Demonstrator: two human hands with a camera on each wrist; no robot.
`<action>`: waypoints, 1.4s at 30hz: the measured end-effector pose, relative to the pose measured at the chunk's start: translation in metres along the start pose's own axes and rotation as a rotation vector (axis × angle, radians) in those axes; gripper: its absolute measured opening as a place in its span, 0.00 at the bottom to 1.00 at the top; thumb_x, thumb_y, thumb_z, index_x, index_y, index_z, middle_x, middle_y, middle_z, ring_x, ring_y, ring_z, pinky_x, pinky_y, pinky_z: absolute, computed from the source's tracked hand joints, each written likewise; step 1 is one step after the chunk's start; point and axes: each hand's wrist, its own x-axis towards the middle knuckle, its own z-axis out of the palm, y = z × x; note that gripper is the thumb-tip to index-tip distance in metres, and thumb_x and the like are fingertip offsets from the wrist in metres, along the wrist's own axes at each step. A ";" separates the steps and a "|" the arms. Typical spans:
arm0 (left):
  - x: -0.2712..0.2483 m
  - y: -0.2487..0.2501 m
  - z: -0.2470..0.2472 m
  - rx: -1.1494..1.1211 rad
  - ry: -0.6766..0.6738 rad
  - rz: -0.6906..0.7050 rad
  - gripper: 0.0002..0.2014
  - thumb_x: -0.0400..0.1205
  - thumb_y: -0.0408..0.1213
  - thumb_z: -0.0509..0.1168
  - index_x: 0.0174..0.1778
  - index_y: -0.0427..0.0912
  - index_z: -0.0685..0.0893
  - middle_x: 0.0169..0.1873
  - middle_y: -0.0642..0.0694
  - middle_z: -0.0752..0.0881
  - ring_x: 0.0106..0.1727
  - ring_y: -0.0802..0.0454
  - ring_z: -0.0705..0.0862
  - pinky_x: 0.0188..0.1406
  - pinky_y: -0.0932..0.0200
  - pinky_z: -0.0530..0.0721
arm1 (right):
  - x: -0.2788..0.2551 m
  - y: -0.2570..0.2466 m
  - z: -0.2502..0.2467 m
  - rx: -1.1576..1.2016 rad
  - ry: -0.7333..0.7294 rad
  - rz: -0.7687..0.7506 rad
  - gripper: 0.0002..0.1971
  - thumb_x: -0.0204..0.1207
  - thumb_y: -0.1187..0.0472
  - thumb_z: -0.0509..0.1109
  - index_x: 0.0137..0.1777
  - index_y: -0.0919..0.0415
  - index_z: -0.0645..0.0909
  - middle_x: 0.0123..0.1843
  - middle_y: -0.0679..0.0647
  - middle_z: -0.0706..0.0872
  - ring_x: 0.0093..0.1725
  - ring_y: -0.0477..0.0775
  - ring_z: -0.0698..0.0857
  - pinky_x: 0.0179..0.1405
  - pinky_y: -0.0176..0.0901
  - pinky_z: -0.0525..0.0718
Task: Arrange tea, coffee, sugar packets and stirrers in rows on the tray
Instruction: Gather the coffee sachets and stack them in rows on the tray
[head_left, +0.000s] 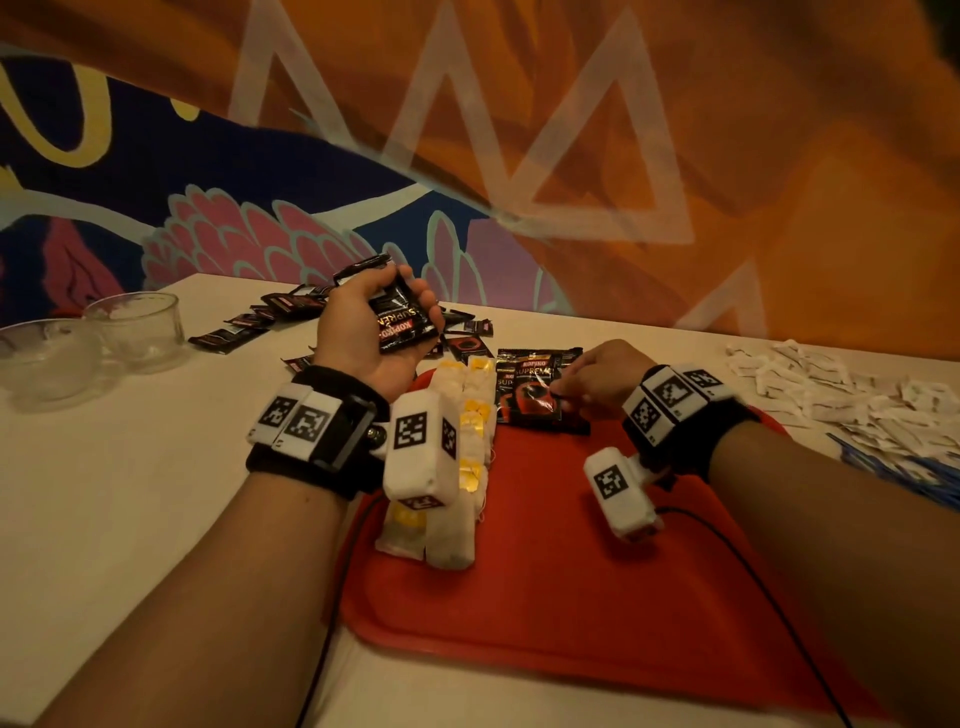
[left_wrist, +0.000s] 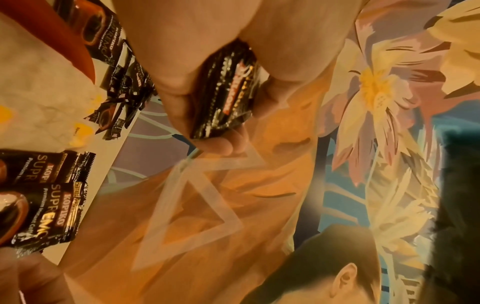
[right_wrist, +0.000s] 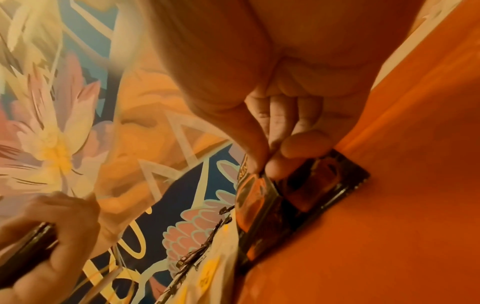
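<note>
A red tray (head_left: 571, 597) lies on the white table. Along its left side runs a double row of white tea bags (head_left: 457, 467) with yellow tags. My left hand (head_left: 374, 327) is raised above the tray's far left corner and grips a small stack of black coffee sachets (head_left: 402, 322) (left_wrist: 226, 96). My right hand (head_left: 597, 374) is down at the tray's far end and pinches a black coffee sachet (head_left: 530, 400) (right_wrist: 306, 191) that lies flat beside the tea bags. A second sachet (head_left: 540, 361) lies just beyond it.
Loose coffee sachets (head_left: 280, 312) are scattered at the table's far side. Two glass bowls (head_left: 135, 327) stand far left. A heap of white sugar packets (head_left: 831, 395) and blue stirrers (head_left: 909, 473) lie right of the tray. A black cable (head_left: 753, 582) crosses the tray.
</note>
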 end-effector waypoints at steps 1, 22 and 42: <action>0.000 0.000 0.000 -0.001 0.001 -0.003 0.06 0.85 0.39 0.62 0.52 0.41 0.81 0.37 0.47 0.84 0.33 0.53 0.85 0.34 0.60 0.86 | 0.000 -0.001 0.002 -0.009 -0.008 0.006 0.03 0.76 0.65 0.76 0.46 0.65 0.86 0.38 0.59 0.89 0.38 0.52 0.84 0.49 0.48 0.86; 0.001 -0.007 0.001 0.124 0.045 -0.002 0.06 0.87 0.37 0.61 0.52 0.40 0.82 0.36 0.45 0.85 0.35 0.51 0.87 0.34 0.56 0.88 | -0.001 -0.006 0.014 -0.042 -0.018 0.007 0.07 0.73 0.66 0.80 0.41 0.63 0.82 0.41 0.61 0.92 0.45 0.57 0.93 0.51 0.51 0.91; -0.007 -0.017 0.009 0.421 0.031 -0.025 0.36 0.68 0.68 0.72 0.59 0.40 0.84 0.36 0.46 0.84 0.29 0.55 0.78 0.27 0.63 0.75 | -0.035 -0.052 0.027 0.178 0.198 -0.726 0.05 0.73 0.61 0.80 0.48 0.55 0.91 0.40 0.45 0.91 0.36 0.37 0.86 0.36 0.29 0.81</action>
